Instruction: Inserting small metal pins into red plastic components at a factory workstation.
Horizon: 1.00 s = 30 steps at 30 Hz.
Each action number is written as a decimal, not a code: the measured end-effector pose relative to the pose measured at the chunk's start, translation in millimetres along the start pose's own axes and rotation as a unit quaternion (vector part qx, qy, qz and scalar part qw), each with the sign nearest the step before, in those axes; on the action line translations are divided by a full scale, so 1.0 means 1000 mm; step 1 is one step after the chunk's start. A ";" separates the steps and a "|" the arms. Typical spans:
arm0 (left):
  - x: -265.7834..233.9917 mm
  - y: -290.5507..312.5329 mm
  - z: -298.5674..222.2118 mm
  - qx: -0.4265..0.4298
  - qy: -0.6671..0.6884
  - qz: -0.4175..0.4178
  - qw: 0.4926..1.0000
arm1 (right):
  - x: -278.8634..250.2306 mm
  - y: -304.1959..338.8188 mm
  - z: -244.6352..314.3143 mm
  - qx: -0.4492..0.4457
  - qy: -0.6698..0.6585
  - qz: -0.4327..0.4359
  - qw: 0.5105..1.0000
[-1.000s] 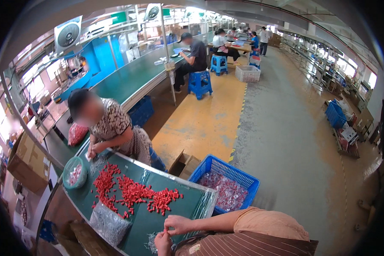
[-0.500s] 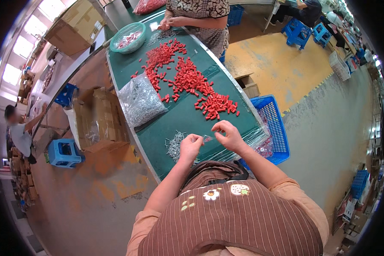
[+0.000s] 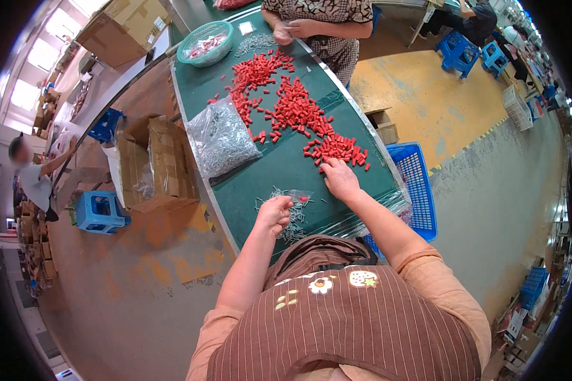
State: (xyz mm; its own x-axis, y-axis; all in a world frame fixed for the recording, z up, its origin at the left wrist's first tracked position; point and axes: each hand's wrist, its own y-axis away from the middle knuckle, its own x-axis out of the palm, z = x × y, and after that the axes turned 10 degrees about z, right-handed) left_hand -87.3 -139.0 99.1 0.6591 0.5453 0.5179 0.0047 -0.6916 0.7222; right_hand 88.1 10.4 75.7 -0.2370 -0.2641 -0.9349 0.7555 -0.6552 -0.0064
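Note:
My left hand [image 3: 274, 214] pinches a small clear plastic bag [image 3: 300, 193] with a bit of red inside. Beneath and beside it lies a loose heap of thin grey screws [image 3: 293, 230]. My right hand [image 3: 341, 180] reaches to the near edge of a spread of short red plastic tubes [image 3: 337, 148]. Its fingers are bent together, and whatever is between the fingertips is hidden. A large clear bag full of small grey metal parts [image 3: 222, 141] lies along the left side of the green table [image 3: 238, 203].
Across the table stands another person [image 3: 318, 28], hands near a grey heap of screws [image 3: 255, 43]. A green basket [image 3: 204, 44] holds small packets. A blue crate [image 3: 416, 184] sits at the table's right, an open carton [image 3: 162, 165] at its left.
My right hand has left the small bag and moved up to the red tubes. My left hand keeps the bag, slightly lower and further left. The other person's hands have moved off a small packet.

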 end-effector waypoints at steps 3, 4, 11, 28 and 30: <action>-0.003 0.000 0.000 -0.002 0.007 -0.009 1.000 | 0.011 -0.005 -0.006 -0.026 0.051 0.021 0.998; -0.003 0.001 0.001 0.005 0.003 -0.018 1.000 | 0.012 -0.006 -0.006 -0.035 0.089 0.069 0.993; 0.000 -0.004 0.015 0.115 -0.184 -0.068 0.974 | 0.001 -0.004 -0.001 -0.036 0.070 0.067 0.995; 0.049 0.026 0.030 0.448 -0.593 -0.106 0.660 | -0.034 0.032 0.053 0.263 -0.606 0.311 0.683; 0.048 0.024 0.031 0.445 -0.582 -0.108 0.672 | -0.035 0.035 0.056 0.278 -0.578 0.262 0.721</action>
State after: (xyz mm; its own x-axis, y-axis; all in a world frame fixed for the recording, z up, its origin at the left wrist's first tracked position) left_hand -32.4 -144.1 127.6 0.7096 0.2975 -0.6387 0.3013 -0.9475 -0.1066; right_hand 88.4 -43.0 128.0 -0.6024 -0.7808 0.1656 0.6406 -0.3492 0.6838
